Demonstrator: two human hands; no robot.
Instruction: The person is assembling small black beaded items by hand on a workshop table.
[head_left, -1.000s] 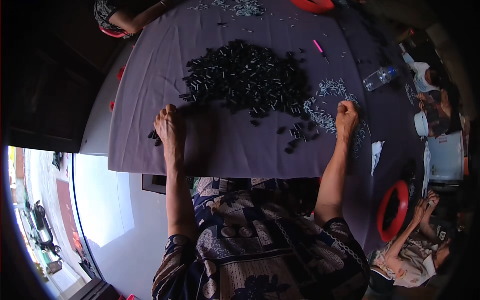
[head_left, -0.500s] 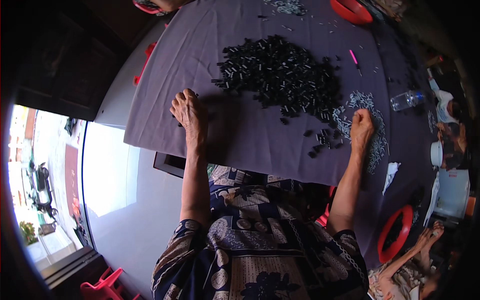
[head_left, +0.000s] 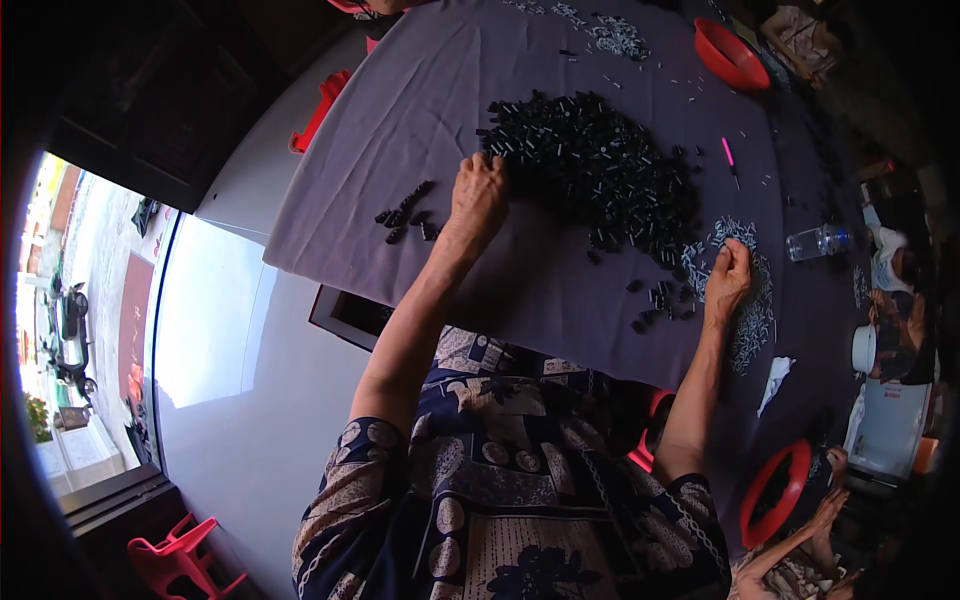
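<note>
I see my left hand [head_left: 478, 195] flat and open beside the black pile [head_left: 590, 180]. My right hand [head_left: 728, 275] is curled on the small pale bits [head_left: 752, 320]; I cannot tell what it holds.

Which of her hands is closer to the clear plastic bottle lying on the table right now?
Right. The right hand rests on the pale small parts just left of the clear plastic bottle; the left hand is far across the table, at the black parts pile.

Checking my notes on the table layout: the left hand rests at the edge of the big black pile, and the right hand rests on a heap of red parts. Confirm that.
Not quite. The left hand is at the black pile, but the right hand rests on a heap of pale, whitish small parts, not red ones. The head view shows it.
</note>
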